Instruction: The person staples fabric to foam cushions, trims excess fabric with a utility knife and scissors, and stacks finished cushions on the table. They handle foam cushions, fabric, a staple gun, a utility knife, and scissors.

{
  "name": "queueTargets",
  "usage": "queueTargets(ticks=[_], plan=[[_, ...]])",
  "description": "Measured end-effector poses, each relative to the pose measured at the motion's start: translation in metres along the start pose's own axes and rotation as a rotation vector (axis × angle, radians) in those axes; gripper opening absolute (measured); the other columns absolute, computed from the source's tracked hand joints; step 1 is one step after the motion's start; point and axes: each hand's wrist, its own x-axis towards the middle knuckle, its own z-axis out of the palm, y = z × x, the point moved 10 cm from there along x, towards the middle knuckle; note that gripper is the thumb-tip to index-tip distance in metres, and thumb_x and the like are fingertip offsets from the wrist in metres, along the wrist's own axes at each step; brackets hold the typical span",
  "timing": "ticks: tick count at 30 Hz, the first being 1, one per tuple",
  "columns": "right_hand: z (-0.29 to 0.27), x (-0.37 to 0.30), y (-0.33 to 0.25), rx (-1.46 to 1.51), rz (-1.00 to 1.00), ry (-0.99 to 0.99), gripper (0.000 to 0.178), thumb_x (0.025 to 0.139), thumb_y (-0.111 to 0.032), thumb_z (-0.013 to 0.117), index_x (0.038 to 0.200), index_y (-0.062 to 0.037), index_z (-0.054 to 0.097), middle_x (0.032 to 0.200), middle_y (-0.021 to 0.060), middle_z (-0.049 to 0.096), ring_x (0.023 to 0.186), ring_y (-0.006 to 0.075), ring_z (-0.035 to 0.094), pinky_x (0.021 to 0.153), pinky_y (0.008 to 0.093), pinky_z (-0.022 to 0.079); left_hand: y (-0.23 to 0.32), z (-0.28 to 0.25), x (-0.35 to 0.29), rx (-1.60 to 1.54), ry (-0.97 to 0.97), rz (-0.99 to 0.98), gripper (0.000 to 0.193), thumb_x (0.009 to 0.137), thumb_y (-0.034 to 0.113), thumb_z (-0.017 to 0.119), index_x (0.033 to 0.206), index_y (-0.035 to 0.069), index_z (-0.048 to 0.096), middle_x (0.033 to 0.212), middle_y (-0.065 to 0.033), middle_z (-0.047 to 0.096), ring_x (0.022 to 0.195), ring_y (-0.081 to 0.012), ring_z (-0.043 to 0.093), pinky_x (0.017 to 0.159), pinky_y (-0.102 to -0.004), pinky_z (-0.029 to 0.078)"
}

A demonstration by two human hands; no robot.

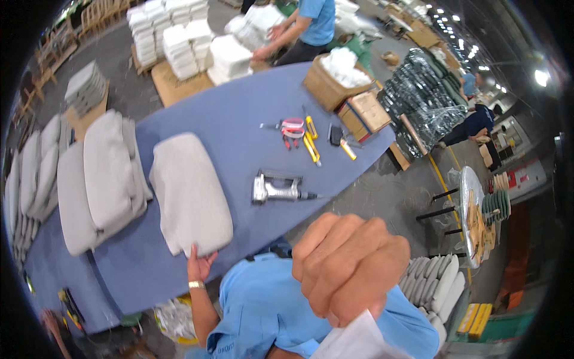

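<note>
A light grey seat cushion (pixel 191 197) lies on the blue-covered table (pixel 245 239). My left hand (pixel 202 264) grips its near edge, one digit on top and the others partly hidden by the edge. My right hand (pixel 353 263) is raised close to the camera, closed into a fist. A white piece, cloth or paper (pixel 359 340), hangs out from under that fist; its held end is hidden. To the right of the cushion, a silver and black staple gun (pixel 276 189) rests on the table.
Stacked grey cushions (pixel 110 173) stand left. Red-handled cutters (pixel 293 128), yellow-handled tools (pixel 311 148) and a cardboard box of white stuffing (pixel 332 87) sit on the table's far side. A co-worker (pixel 314 27) handles white pads (pixel 230 57) beyond. More cushions (pixel 436 284) lie at right.
</note>
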Motion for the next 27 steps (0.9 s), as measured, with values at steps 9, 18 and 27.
queueTargets(ticks=[9, 18, 27], plan=[[-0.027, -0.010, 0.061, -0.193, 0.317, -0.322, 0.015, 0.096, -0.012, 0.070, 0.084, -0.0024, 0.073, 0.074, 0.0132, 0.071, 0.054, 0.0213, 0.062, 0.050, 0.0317, 0.048, 0.009, 0.007, -0.012, 0.013, 0.263, 0.284, 0.058, 0.101, 0.038, 0.067, 0.143, 0.001, 0.049, 0.133, -0.0163, 0.064, 0.114, -0.0320, 0.068, 0.097, -0.0497, 0.057], [-0.265, -0.393, 0.138, -0.809, 1.011, -0.905, 0.036, 0.099, -0.044, 0.067, 0.113, -0.0115, 0.073, 0.098, 0.0181, 0.073, 0.085, 0.0285, 0.072, 0.068, 0.0428, 0.053, -0.006, 0.033, -0.041, -0.039, 0.678, 0.459, 0.068, 0.094, 0.053, 0.073, 0.131, -0.001, 0.056, 0.114, -0.0127, 0.065, 0.095, -0.0235, 0.067, 0.086, -0.0391, 0.059], [-0.297, -0.405, 0.150, -0.780, 1.268, -1.064, 0.050, 0.103, -0.048, 0.052, 0.133, -0.0096, 0.065, 0.124, 0.0222, 0.069, 0.114, 0.0346, 0.066, 0.094, 0.0466, 0.051, -0.113, 0.046, -0.055, -0.087, 0.745, 0.500, 0.056, 0.102, 0.048, 0.062, 0.141, 0.008, 0.057, 0.122, -0.0128, 0.070, 0.102, -0.0223, 0.071, 0.086, -0.0354, 0.057]])
